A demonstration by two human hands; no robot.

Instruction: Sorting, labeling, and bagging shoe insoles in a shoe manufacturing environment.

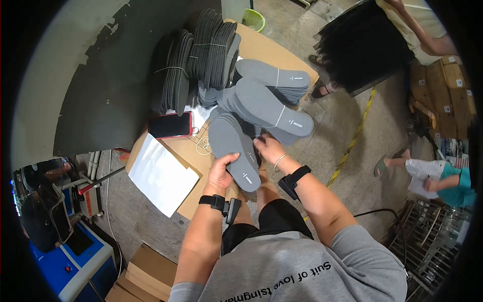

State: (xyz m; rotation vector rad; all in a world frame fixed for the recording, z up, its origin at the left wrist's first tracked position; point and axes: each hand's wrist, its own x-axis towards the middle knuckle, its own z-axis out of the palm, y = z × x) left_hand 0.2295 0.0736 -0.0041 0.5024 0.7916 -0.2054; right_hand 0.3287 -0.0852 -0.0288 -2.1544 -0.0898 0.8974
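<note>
My left hand (220,173) grips a stack of grey insoles (229,141) near its heel end, the thumb lying on top. At the stack's right edge my right hand (271,152) has its fingers bent against the insoles; part of its grip is hidden. Just beyond, a tied bundle of grey insoles (256,100) lies over others. Another tied stack (287,78) is behind it. Several dark bundles of insoles (209,50) stand on edge at the far left of the cardboard-covered table (264,48).
A phone in a red case (170,125), a white sheet (162,173) and thin elastic bands (203,146) lie left of my hands. A green basket (253,20) stands beyond the table. Other people (437,176) are at right; cardboard boxes (146,272) sit at lower left.
</note>
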